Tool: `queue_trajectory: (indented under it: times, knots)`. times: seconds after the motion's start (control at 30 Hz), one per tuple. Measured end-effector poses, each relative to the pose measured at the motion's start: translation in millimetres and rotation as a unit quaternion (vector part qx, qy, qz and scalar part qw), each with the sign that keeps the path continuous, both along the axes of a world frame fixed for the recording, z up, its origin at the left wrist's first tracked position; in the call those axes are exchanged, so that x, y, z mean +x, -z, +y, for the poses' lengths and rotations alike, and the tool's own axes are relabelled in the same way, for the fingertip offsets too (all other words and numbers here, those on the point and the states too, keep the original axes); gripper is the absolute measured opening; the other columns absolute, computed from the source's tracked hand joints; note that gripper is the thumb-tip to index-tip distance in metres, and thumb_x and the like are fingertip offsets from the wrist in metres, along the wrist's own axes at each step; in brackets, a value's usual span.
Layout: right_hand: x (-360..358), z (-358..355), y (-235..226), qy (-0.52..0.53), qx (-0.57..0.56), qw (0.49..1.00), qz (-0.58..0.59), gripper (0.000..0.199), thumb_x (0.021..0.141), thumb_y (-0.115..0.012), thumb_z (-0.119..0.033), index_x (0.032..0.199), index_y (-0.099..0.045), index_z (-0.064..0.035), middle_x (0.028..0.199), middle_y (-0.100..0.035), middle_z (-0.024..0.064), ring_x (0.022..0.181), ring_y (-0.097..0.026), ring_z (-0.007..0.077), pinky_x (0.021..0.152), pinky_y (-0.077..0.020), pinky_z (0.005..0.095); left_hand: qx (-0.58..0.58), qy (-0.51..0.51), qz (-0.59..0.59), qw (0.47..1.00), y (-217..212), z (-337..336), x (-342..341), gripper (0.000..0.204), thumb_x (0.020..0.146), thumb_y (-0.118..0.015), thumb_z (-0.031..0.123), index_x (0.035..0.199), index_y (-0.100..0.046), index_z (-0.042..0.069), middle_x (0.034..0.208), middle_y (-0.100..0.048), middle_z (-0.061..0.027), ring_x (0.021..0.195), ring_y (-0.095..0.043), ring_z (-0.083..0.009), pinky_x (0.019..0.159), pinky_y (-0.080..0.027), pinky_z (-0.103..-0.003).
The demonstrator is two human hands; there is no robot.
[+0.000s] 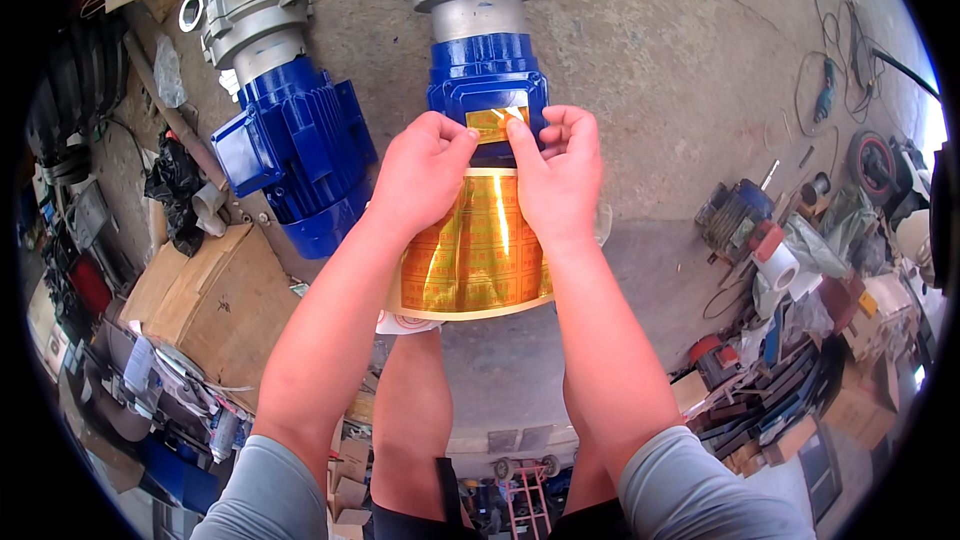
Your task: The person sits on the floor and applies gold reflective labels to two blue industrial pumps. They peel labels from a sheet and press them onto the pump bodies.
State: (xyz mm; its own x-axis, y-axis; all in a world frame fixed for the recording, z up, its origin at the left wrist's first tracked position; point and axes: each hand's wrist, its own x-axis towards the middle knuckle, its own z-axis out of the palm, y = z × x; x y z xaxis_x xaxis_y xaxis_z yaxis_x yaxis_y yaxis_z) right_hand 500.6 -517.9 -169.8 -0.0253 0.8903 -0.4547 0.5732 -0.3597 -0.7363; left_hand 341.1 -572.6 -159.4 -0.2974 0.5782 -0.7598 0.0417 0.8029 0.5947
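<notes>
A small gold label (484,128) is held taut between both hands, over the box on the blue motor of an upright pump (487,52). My left hand (425,168) pinches its left edge between thumb and forefinger. At the other side, my right hand (556,172) has its thumb on the label's right part, the other fingers curled. Whether the label touches the motor I cannot tell. Below my hands a shiny gold sheet of printed stickers (476,250) spreads between my forearms. Part of a white printed piece (408,324) shows under the sheet's lower left corner.
Left of the pump stands a second blue pump (305,145) with a grey metal head. A wooden box (215,305) and clutter line the left side. On the right lie an old motor (735,215), cables, a wheel (872,162) and cartons (862,405).
</notes>
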Motion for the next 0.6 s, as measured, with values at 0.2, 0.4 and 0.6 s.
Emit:
queue_trajectory:
  times: [0.2, 0.4, 0.6]
  knots:
    - [-4.8, -2.0, 14.6, -0.117, 0.167, 0.967, -0.155, 0.068, 0.098, -0.079, -0.045, 0.145, -0.051, -0.0068, 0.142, -0.052, 0.0186, 0.134, -0.051, 0.0393, 0.114, -0.041, 0.0519, 0.017, 0.016, 0.012, 1.0, 1.1, -1.2, -0.6, 0.027, 0.109, -0.07, 0.026, 0.106, -0.07, -0.001, 0.084, -0.071, -0.0036, 0.076, -0.063, -0.0098, 0.074, -0.053, -0.03]
    - [-14.0, -13.3, 13.5, -0.129, 0.119, 0.963, -0.204, 0.089, 0.097, -0.078, -0.053, 0.162, -0.038, -0.0084, 0.147, -0.05, 0.0207, 0.139, -0.049, 0.0408, 0.116, -0.0352, 0.0617, 0.013, 0.04, 0.026, 0.999, -12.3, -2.7, -3.8, 0.027, 0.108, -0.071, 0.025, 0.107, -0.068, -0.002, 0.085, -0.074, -0.0082, 0.078, -0.069, -0.0172, 0.076, -0.055, -0.034]
    - [-20.2, -13.9, 14.2, -0.123, 0.113, 0.962, -0.217, 0.099, 0.094, -0.079, -0.058, 0.166, -0.032, -0.0078, 0.151, -0.047, 0.0221, 0.144, -0.046, 0.0421, 0.118, -0.0327, 0.0626, -0.026, 0.178, 0.188, 0.966, -55.2, -54.4, -2.0, 0.02, 0.103, -0.07, 0.024, 0.104, -0.064, 0.005, 0.085, -0.076, -0.0189, 0.082, -0.075, -0.0424, 0.074, -0.058, -0.052]
